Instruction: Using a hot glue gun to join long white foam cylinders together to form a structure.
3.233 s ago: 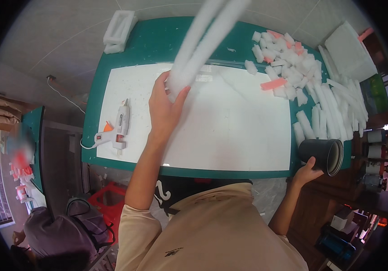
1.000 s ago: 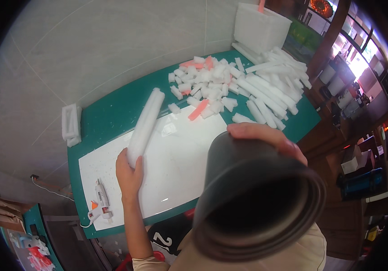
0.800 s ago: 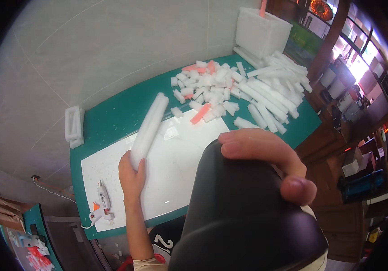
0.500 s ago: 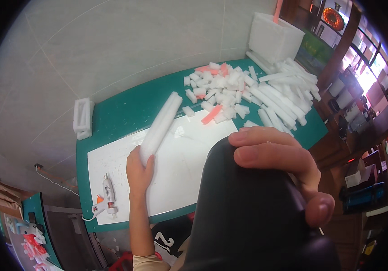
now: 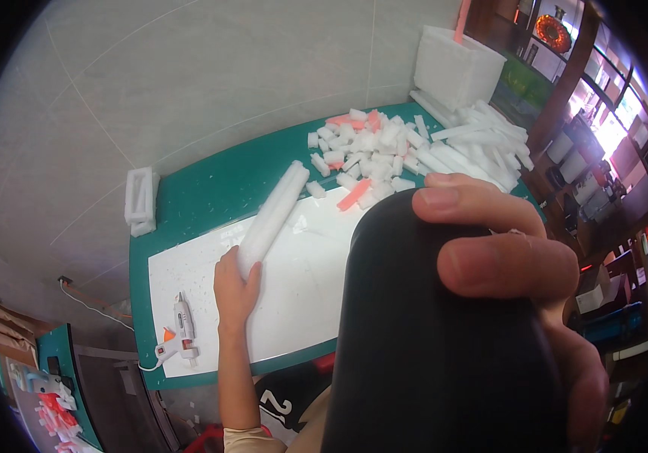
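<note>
Glue gun (image 5: 183, 332) is lying approx. 8 o'clock on the white sheet (image 5: 305, 302) atop the bench (image 5: 203, 189). L hand (image 5: 236, 291) is gripping the white foam bundle (image 5: 275, 215), which is pointing toward 1 o'clock; loose foam bits (image 5: 388, 137) are sitting beyond, also approx. 1. At 4–5 o'clock, black cup (image 5: 444, 340) is looming v. close, R hand (image 5: 509, 257) gripping it from 3. Step's prob. holding cup up; moving it would be calling for firm R grip.

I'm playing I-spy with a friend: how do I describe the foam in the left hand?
Start at the green table, then find the white sheet lying on it. There the left hand grips the near end of a long white foam piece. Unlike the heaped chunks and strips farther right, it's the only foam in a hand.
</note>
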A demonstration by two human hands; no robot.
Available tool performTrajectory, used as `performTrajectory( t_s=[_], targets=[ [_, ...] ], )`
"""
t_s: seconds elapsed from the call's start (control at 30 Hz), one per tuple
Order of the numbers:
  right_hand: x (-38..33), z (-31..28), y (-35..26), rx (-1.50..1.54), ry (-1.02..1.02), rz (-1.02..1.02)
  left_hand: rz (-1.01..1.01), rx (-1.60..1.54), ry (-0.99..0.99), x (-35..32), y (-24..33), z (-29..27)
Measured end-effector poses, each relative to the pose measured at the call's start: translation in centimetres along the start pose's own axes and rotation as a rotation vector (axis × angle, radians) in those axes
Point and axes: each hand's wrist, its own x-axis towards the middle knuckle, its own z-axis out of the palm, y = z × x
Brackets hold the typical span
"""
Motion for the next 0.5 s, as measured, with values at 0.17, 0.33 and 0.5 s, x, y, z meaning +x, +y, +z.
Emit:
performTrajectory(
  t_s=[0.17,0.33,0.5],
  targets=[
    [0.5,-0.2,-1.1,-0.045,0.008,0.044,0.006,-0.001,0.011,0.0,0.3,-0.1],
    [0.9,0.0,-1.6,-0.076,0.018,0.098,0.014,0.014,0.013,0.1,0.1,-0.1],
    [1.2,-0.1,-1.9,-0.107,0.016,0.153,0.008,-0.018,-0.009,0.3,0.5,0.1]
  ],
)
